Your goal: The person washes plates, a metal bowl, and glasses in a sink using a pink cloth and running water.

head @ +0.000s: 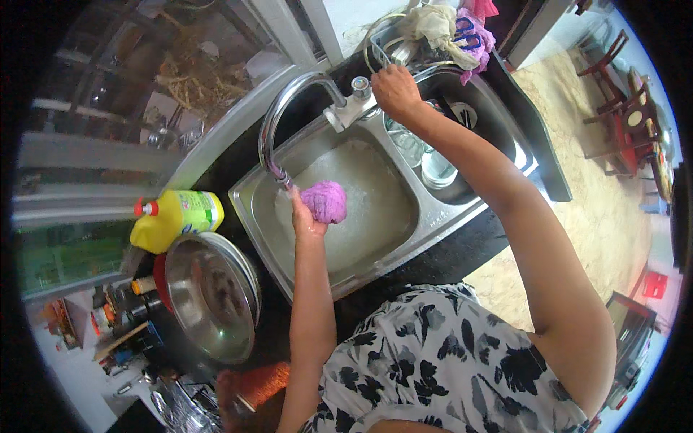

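My left hand [307, 215] holds a bunched purple cloth [326, 201] over the left basin of a stainless steel double sink [433, 222], right below the spout of the curved chrome faucet [269, 122]. Cloudy water [363, 216] lies in that basin. My right hand [395, 91] is closed beside the faucet's round knob [360, 86], at the near edge of a grey caddy [381, 43]; whether its fingers grip anything is hidden. Beneath my right forearm, glass jars [437, 165] and dishes stand in the right basin.
Left of the sink stand a yellow detergent bottle [178, 219] with a red pump and stacked metal bowls [211, 297]. Pale gloves [433, 24] and another purple cloth [482, 40] hang over the caddy. Part of another person's arm [226, 395] appears at the bottom left, near orange-red fabric.
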### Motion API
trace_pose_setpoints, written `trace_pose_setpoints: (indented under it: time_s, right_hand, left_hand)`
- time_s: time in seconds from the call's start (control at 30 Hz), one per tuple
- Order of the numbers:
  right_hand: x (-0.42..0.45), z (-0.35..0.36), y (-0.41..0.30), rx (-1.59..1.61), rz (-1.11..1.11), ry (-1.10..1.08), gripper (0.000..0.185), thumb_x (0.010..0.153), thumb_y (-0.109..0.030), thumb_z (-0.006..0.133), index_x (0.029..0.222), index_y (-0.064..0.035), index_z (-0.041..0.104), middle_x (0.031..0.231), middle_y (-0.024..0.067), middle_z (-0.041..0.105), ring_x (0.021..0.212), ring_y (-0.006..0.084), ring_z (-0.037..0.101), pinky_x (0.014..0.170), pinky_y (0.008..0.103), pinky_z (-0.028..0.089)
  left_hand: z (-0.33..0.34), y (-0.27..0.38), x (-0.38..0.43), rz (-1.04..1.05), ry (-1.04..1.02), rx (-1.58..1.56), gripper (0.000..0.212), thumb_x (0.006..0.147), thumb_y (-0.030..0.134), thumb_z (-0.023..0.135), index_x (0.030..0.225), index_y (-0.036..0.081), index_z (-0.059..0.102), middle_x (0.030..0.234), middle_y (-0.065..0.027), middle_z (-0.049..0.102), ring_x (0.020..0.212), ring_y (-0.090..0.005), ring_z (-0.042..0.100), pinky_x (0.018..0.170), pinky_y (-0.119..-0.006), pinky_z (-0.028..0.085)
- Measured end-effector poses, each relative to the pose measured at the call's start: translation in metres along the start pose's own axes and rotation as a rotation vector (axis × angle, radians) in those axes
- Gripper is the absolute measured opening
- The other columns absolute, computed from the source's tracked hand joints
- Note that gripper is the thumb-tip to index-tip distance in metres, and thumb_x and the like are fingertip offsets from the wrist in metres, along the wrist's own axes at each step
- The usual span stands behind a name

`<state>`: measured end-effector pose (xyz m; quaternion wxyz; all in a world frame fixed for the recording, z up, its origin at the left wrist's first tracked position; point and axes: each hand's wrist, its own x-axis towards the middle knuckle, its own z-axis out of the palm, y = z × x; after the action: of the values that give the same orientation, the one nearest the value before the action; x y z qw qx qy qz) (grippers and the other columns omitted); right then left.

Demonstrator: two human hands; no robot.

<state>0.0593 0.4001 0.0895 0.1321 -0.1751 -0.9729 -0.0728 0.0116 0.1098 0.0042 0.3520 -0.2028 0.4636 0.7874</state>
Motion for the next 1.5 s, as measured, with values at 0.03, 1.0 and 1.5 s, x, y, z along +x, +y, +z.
trace_pose_setpoints:
  time_s: [0.03, 1.0, 1.5]
  right_hand:
    - [-0.003, -0.007, -0.005, -0.035, 0.002, -0.085, 0.015, 0.077, -0.014, 0.047, 0.081, -0.007, 0.06, 0.084, 0.0081, 0.061, 0.083, 0.0226, 0.057, 0.071, 0.0339, 0.042]
    - [-0.09, 0.006, -0.049, 2.692, 0.069, -1.38, 0.023, 0.088, -0.019, 0.048, 0.108, -0.0085, 0.048, 0.103, 0.0053, 0.053, 0.096, 0.017, 0.052, 0.084, 0.0308, 0.044]
    - [-0.036, -0.061, -0.093, 0.608, -1.107, -1.194, 0.03, 0.08, -0.021, 0.047, 0.104, -0.0069, 0.057, 0.092, 0.0113, 0.06, 0.081, 0.0221, 0.056, 0.072, 0.0356, 0.045]
  left_hand:
    - [-0.01, -0.005, 0.0, 0.01, 0.007, -0.015, 0.048, 0.087, 0.044, 0.043, 0.107, 0.001, 0.046, 0.099, -0.0122, 0.057, 0.09, -0.0273, 0.058, 0.077, -0.045, 0.049]
    - [0.181, -0.041, -0.149, 1.55, 0.258, 0.771, 0.012, 0.06, -0.003, 0.052, 0.067, 0.006, 0.057, 0.07, -0.005, 0.06, 0.067, -0.0224, 0.058, 0.059, -0.03, 0.046]
    - [0.146, -0.08, -0.108, 1.987, -0.375, 1.956, 0.009, 0.06, 0.015, 0.054, 0.057, 0.008, 0.058, 0.066, -0.0072, 0.057, 0.064, -0.0195, 0.057, 0.062, -0.035, 0.046]
